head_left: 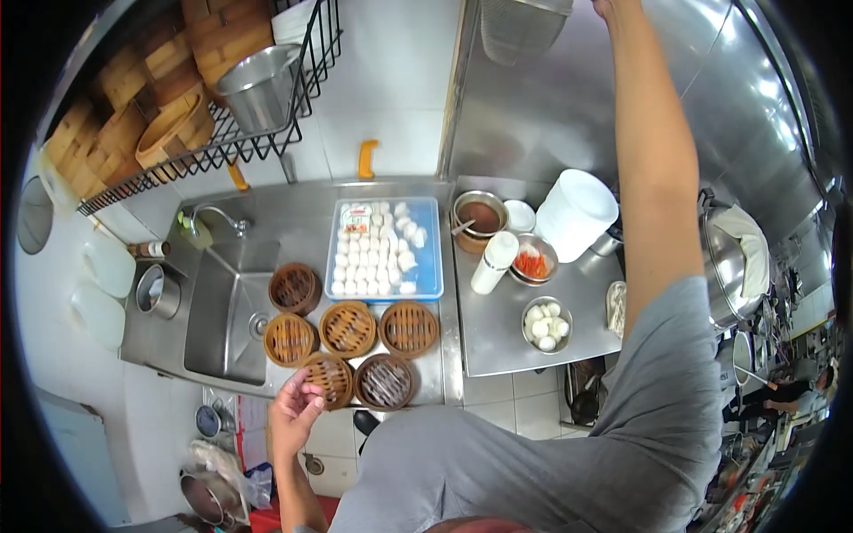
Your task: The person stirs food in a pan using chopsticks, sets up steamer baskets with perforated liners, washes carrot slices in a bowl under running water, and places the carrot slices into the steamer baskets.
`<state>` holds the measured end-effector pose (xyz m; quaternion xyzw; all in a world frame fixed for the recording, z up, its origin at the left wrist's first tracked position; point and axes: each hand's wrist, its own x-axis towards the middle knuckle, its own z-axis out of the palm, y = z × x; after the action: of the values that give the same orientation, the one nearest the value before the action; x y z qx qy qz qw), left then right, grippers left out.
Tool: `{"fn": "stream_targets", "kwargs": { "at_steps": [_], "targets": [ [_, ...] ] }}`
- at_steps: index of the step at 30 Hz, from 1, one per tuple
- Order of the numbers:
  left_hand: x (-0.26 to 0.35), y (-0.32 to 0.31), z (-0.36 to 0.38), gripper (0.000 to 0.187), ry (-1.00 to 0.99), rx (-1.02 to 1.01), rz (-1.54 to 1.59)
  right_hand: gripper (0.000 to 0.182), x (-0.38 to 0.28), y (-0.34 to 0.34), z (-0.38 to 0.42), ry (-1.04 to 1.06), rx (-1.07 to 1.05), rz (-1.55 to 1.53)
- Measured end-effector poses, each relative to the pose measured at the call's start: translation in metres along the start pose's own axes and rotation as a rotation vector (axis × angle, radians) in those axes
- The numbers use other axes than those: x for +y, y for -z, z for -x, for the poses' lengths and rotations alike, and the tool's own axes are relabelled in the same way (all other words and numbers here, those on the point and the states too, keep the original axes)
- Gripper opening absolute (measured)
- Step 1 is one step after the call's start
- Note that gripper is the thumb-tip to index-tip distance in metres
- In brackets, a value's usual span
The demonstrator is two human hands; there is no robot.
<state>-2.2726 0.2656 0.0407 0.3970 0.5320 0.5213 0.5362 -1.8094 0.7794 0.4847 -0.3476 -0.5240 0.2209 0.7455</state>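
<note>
My left hand [295,410] is at the near edge of the sink counter, its thumb and curled fingers at the left rim of a small round bamboo steamer [330,382] with a slatted bottom. Several more steamers stand close by, among them a dark wet-looking one [386,382] and a light brown one [347,329]. Behind them lies a blue tray [426,266] with rows of white dough balls [369,258] and a labelled pack on top. My right arm is stretched far up; only a bit of my right hand [604,7] shows at the top edge, fingers out of view, near a hanging mesh strainer [524,31].
Left is a steel sink [218,302] with a tap [222,213]. The right counter [484,342] bears a sauce pot [480,213], white bottle [494,263], red strips [530,263], a bowl of white balls [546,325] and a white tub [577,213]. A wire rack [222,151] hangs above.
</note>
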Motion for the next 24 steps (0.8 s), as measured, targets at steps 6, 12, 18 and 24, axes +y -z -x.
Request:
{"fn": "stream_targets", "kwargs": {
  "at_steps": [6, 12, 18, 24],
  "targets": [
    [0.035, -0.042, -0.061, 0.072, -0.124, -0.167, 0.084, 0.037, -0.026, 0.093, 0.1, 0.03, -0.082, -0.064],
    [0.03, -0.106, -0.124, 0.076, 0.062, -0.492, 0.446, 0.043, 0.034, 0.063, 0.409, -0.548, -0.435, -0.01],
    [-0.054, -0.088, -0.114, 0.061, 0.487, -0.536, 1.049, 0.043, 0.115, 0.018, 0.61, -1.033, -0.523, -0.285],
    [-0.08, -0.037, -0.083, 0.058, 0.503, -0.42, 1.046, 0.047, 0.115, -0.002, 0.638, -0.998, -0.827, -0.095]
  ]
}}
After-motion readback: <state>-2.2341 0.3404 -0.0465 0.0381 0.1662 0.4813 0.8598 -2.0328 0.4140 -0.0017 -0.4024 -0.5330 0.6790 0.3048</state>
